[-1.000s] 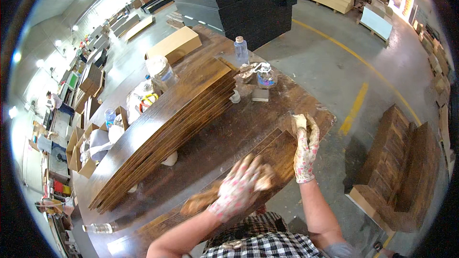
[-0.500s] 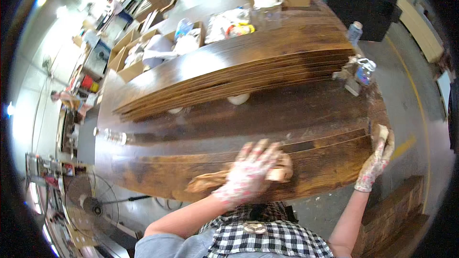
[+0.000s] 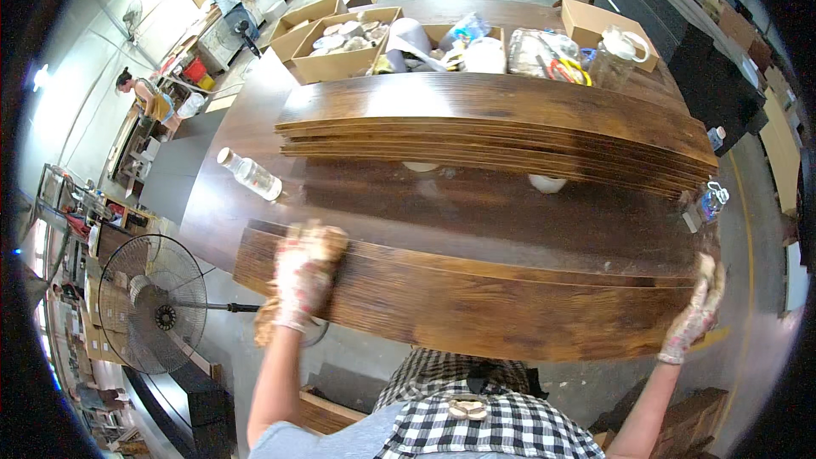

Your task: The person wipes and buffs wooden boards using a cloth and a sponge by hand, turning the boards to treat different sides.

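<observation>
A long brown wood-grain board (image 3: 510, 310) lies along the table's near edge, its dark narrow far edge showing. My left hand (image 3: 304, 276), in a white glove with pink print, presses a crumpled tan cloth (image 3: 333, 245) onto the board near its left end. Part of that cloth hangs below the hand past the near edge. At the board's right end my gloved right hand (image 3: 695, 310) holds against the edge, fingers together and pointing away from me; its thumb is not clear.
Beyond lies a stack of similar boards (image 3: 493, 127) on pale round supports (image 3: 546, 183). A clear bottle (image 3: 251, 174) stands left, another bottle (image 3: 712, 202) right. Cartons (image 3: 340, 64), a plastic jug (image 3: 614, 55) and scissors (image 3: 568, 70) line the back. A fan (image 3: 161, 306) stands left; people work farther off.
My left hand has slid the cloth leftward from the board's middle to near its left end. The right hand stays at the right end. The view has shifted and turned.
</observation>
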The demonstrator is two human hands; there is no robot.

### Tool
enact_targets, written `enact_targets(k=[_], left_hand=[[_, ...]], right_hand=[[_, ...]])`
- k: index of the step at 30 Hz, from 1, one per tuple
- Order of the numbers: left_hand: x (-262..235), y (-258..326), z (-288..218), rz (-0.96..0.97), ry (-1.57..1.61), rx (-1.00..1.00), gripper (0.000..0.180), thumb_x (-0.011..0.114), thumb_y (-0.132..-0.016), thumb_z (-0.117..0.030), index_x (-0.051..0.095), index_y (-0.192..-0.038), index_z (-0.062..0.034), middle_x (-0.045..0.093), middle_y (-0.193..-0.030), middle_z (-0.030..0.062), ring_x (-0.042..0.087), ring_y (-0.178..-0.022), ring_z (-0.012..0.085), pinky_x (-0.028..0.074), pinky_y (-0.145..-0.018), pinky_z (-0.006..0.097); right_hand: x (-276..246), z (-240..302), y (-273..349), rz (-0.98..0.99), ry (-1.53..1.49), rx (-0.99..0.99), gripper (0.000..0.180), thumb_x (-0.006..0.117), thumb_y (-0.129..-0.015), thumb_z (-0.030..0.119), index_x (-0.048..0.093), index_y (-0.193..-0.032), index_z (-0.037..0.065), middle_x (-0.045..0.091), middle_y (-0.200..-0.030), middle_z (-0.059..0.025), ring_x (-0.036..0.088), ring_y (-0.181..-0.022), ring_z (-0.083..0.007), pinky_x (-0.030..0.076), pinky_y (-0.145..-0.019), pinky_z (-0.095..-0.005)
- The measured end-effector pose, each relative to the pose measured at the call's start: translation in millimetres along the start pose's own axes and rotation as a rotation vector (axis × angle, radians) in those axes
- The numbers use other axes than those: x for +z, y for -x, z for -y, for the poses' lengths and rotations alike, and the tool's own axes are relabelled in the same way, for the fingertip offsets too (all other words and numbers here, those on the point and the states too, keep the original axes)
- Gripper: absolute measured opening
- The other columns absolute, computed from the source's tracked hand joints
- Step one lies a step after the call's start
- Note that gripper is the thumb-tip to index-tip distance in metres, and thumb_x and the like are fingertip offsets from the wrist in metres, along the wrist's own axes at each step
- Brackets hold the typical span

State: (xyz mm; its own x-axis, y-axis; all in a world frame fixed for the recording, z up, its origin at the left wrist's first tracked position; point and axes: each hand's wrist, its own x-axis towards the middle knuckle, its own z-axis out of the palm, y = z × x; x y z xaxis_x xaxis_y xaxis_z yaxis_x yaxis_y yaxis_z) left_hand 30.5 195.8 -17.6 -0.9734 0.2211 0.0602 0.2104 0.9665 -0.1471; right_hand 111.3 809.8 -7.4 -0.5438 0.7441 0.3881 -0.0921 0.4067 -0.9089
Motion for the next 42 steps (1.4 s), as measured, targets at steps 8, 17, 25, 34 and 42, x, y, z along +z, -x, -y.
enact_targets(k=[8,17,25,34,42], left_hand=[[-14,13,6,-0.062,0.218,0.014,0.058,0.061,-0.077,-0.020,0.047,-0.133,-0.0125,0.040,-0.144,0.0095,0.034,-0.133,0.0330,0.022,-0.111,0.050],[-8,37,180,-0.368,0.606,-0.689,0.030,0.058,-0.083,-0.009,0.061,-0.113,-0.0062,0.066,-0.101,0.0136,0.064,-0.092,0.0282,0.050,-0.081,0.036],[-26,35,43,-0.164,0.189,0.108,0.060,0.067,-0.063,-0.013,0.056,-0.122,-0.0071,0.058,-0.123,0.0158,0.052,-0.118,0.0327,0.040,-0.100,0.044],[6,38,55,-0.269,0.260,-0.038,0.067,0.066,-0.064,-0.004,0.053,-0.129,-0.0082,0.055,-0.131,0.0108,0.051,-0.121,0.0317,0.044,-0.097,0.041],[-37,3,-127,-0.138,0.530,0.537,0.064,0.063,-0.068,-0.010,0.050,-0.130,-0.0109,0.045,-0.141,0.0082,0.046,-0.126,0.0292,0.046,-0.092,0.047]], right_hand=[[136,26,89,0.309,-0.132,0.092,0.052,0.051,-0.096,0.019,0.032,-0.142,0.003,0.045,-0.135,-0.0120,0.048,-0.121,-0.0197,0.037,-0.105,-0.0345],[148,24,87,0.235,-0.231,0.137,0.051,0.048,-0.096,0.009,0.029,-0.143,0.002,0.050,-0.125,-0.0145,0.053,-0.114,-0.0213,0.040,-0.102,-0.0342],[147,39,89,0.261,-0.057,0.087,0.052,0.049,-0.096,0.013,0.029,-0.142,0.002,0.053,-0.120,-0.0138,0.054,-0.111,-0.0218,0.041,-0.101,-0.0340],[162,55,97,0.278,-0.304,0.198,0.056,0.055,-0.093,0.010,0.029,-0.143,0.000,0.054,-0.111,-0.0067,0.053,-0.104,-0.0152,0.040,-0.097,-0.0292],[156,46,99,0.352,-0.301,0.179,0.056,0.055,-0.094,0.015,0.032,-0.143,0.001,0.051,-0.121,-0.0080,0.049,-0.113,-0.0170,0.037,-0.102,-0.0317]])
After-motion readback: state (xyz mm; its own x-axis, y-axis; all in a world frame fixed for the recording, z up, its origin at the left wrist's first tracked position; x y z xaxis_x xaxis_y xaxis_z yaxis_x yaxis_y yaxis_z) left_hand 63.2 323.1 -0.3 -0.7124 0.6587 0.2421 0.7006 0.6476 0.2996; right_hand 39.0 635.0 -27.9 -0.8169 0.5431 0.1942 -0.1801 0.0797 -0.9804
